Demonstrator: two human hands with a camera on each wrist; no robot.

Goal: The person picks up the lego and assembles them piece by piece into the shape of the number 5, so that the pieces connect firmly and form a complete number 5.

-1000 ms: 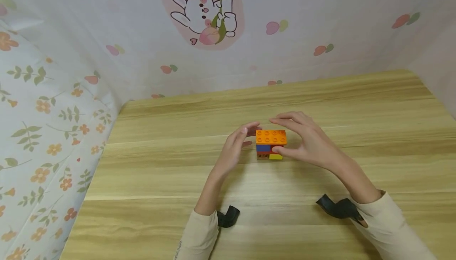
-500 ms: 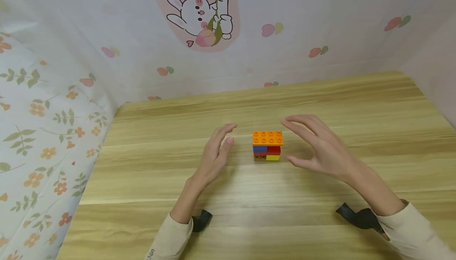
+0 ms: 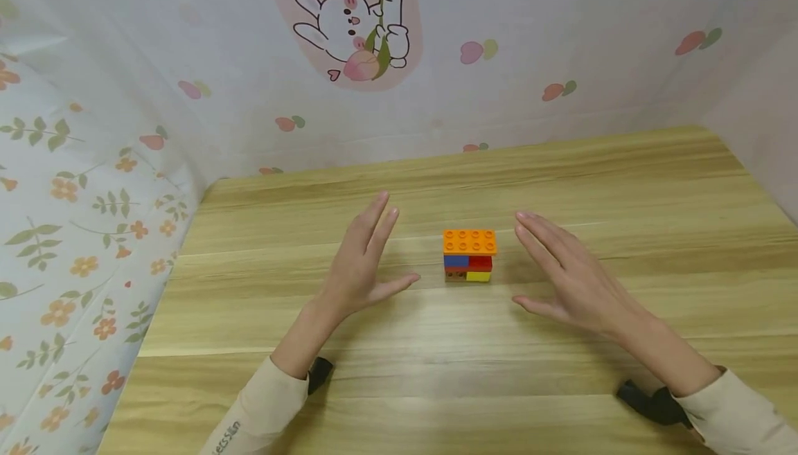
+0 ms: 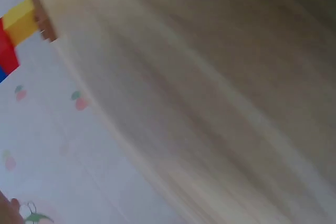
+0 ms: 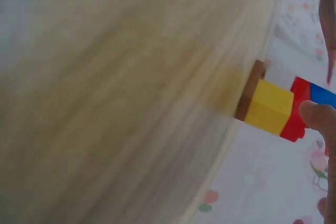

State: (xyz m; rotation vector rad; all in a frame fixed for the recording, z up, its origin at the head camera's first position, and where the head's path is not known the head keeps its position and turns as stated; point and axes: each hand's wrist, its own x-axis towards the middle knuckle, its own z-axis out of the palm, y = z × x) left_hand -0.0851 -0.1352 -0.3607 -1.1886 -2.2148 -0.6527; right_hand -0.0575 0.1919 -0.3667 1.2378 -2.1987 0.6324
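A small stack of toy building bricks stands upright on the wooden table point(image 3: 399, 372) in the head view. An orange studded brick point(image 3: 470, 241) tops it. Below are a blue brick point(image 3: 456, 261) and a red brick point(image 3: 480, 262), then a brown brick point(image 3: 455, 276) and a yellow brick point(image 3: 479, 276). My left hand point(image 3: 352, 271) is left of the stack, fingers spread and fairly straight, holding nothing. To its right, my right hand point(image 3: 580, 289) is likewise apart from it, thumb extended. In the right wrist view, the thumb point(image 5: 317, 114) overlaps the bricks.
Behind the table hangs a pale curtain point(image 3: 436, 109) with a rabbit and fruit prints. A flower-patterned cloth point(image 3: 81, 233) borders the left side. A dark strap point(image 3: 651, 403) hangs near the right cuff, and another dark strap point(image 3: 319, 374) by the left cuff.
Both hands, earlier close around the brick stack, have drawn apart: the left one leftward, the right one rightward. Their fingers are straighter now. The stack stays standing on the table.
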